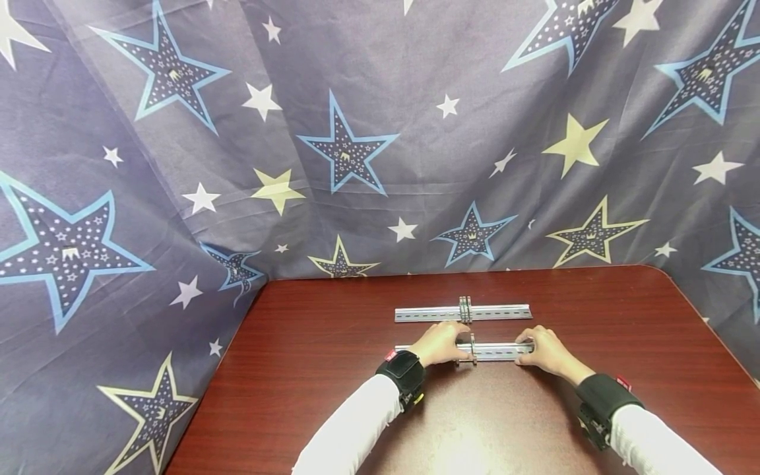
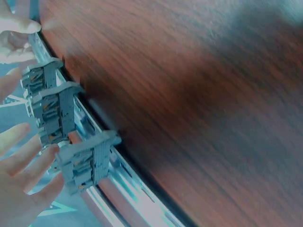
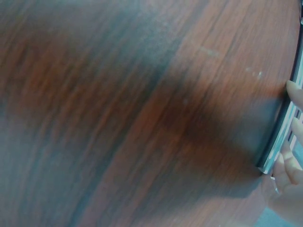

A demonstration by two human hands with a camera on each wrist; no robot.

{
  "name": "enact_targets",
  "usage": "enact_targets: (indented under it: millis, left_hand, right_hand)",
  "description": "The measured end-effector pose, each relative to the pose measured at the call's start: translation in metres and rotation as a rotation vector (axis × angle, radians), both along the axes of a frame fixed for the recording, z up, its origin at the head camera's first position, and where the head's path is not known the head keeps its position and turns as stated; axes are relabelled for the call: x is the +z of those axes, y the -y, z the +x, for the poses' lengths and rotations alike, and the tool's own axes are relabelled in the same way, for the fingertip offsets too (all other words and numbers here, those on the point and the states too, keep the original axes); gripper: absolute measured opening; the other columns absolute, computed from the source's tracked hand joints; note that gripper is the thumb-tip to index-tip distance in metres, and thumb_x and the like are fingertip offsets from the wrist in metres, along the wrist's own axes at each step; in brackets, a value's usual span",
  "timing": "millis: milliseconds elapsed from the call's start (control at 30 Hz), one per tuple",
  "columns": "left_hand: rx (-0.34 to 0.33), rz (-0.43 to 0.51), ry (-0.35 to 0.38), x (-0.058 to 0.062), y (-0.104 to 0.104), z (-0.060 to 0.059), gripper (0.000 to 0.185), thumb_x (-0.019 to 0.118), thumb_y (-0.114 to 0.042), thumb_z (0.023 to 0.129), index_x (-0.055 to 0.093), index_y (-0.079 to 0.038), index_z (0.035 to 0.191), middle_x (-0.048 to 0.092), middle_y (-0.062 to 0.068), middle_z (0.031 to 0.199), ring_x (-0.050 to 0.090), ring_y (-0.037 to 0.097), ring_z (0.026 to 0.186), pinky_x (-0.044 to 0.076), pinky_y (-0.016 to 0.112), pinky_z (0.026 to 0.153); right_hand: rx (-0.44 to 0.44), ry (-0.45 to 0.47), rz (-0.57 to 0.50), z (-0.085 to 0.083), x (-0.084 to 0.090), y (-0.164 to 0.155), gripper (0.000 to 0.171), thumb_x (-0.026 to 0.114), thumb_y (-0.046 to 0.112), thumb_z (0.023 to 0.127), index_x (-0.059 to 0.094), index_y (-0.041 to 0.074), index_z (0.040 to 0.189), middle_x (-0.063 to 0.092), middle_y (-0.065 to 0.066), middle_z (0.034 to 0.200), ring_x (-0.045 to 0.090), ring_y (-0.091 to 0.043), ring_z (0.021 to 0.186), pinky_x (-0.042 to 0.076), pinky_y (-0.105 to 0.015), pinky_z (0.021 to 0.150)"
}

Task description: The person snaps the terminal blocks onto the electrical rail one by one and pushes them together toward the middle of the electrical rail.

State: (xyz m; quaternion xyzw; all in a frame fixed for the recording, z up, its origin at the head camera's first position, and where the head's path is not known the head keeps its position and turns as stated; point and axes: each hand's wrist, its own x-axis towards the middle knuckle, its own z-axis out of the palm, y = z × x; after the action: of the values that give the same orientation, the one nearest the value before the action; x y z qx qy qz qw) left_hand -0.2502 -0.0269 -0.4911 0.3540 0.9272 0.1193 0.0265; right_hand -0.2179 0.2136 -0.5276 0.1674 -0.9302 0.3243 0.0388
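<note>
Two hands work on the near metal rail, which lies flat on the brown table. We see the left hand curled over the rail's left part, its fingers touching the grey clip-on blocks seated on the rail. The right hand pinches the rail's right end, fingers lightly curled round it. Just behind lies a second rail with its own blocks at mid-length, apart from both hands. A star-printed cloth hangs behind the table.
</note>
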Motion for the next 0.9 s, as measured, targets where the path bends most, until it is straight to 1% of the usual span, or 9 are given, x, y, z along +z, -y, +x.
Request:
enact_targets:
  millis: [100, 267, 400, 633, 800, 900]
  left_hand:
    - [0.001, -0.019, 0.012, 0.001, 0.003, -0.001, 0.049, 0.07, -0.035, 0.07, 0.06, -0.01, 0.111, 0.062, 0.0, 0.106, 0.056, 0.012, 0.099, 0.042, 0.022, 0.081]
    - [0.027, -0.052, 0.056, 0.004, 0.008, 0.0, 0.048, 0.069, -0.034, 0.071, 0.06, -0.009, 0.111, 0.061, 0.001, 0.107, 0.055, 0.013, 0.099, 0.042, 0.022, 0.081]
    - [0.044, -0.07, 0.06, 0.004, 0.012, 0.0, 0.05, 0.069, -0.034, 0.069, 0.06, -0.008, 0.11, 0.062, 0.001, 0.104, 0.056, 0.012, 0.097, 0.043, 0.023, 0.08]
    - [0.047, -0.059, 0.042, -0.003, 0.014, -0.001, 0.053, 0.071, -0.036, 0.067, 0.059, -0.008, 0.11, 0.062, 0.0, 0.099, 0.058, 0.012, 0.094, 0.043, 0.024, 0.079]
    - [0.048, -0.037, 0.051, -0.006, 0.015, -0.002, 0.053, 0.072, -0.034, 0.067, 0.059, -0.007, 0.11, 0.063, 0.001, 0.103, 0.057, 0.013, 0.096, 0.043, 0.023, 0.081]
    - [0.054, -0.017, 0.06, -0.006, 0.014, -0.002, 0.052, 0.073, -0.033, 0.066, 0.06, -0.006, 0.109, 0.063, 0.001, 0.102, 0.058, 0.013, 0.096, 0.043, 0.022, 0.08]
  right_hand:
    - [-0.008, 0.001, 0.003, 0.0, 0.0, 0.0, 0.031, 0.078, 0.016, 0.058, 0.062, 0.003, 0.081, 0.057, -0.013, 0.081, 0.049, -0.031, 0.08, 0.038, -0.041, 0.069]
    - [-0.012, 0.002, 0.012, 0.0, -0.001, 0.0, 0.031, 0.077, 0.016, 0.058, 0.062, 0.003, 0.082, 0.057, -0.013, 0.081, 0.049, -0.031, 0.08, 0.038, -0.041, 0.07]
    - [-0.012, -0.002, 0.008, 0.0, -0.001, 0.0, 0.031, 0.077, 0.016, 0.058, 0.062, 0.002, 0.081, 0.057, -0.013, 0.081, 0.049, -0.032, 0.08, 0.038, -0.041, 0.07]
    - [-0.015, 0.004, 0.003, 0.0, -0.002, -0.001, 0.03, 0.077, 0.015, 0.059, 0.062, 0.002, 0.082, 0.057, -0.013, 0.083, 0.049, -0.032, 0.081, 0.038, -0.042, 0.069]
    - [-0.012, -0.003, -0.001, -0.001, -0.002, -0.001, 0.03, 0.077, 0.014, 0.059, 0.063, 0.002, 0.082, 0.057, -0.012, 0.081, 0.049, -0.03, 0.079, 0.038, -0.04, 0.068]
    - [-0.01, -0.006, 0.004, -0.001, -0.002, -0.001, 0.03, 0.077, 0.014, 0.058, 0.063, 0.002, 0.081, 0.058, -0.011, 0.08, 0.049, -0.03, 0.078, 0.037, -0.039, 0.067]
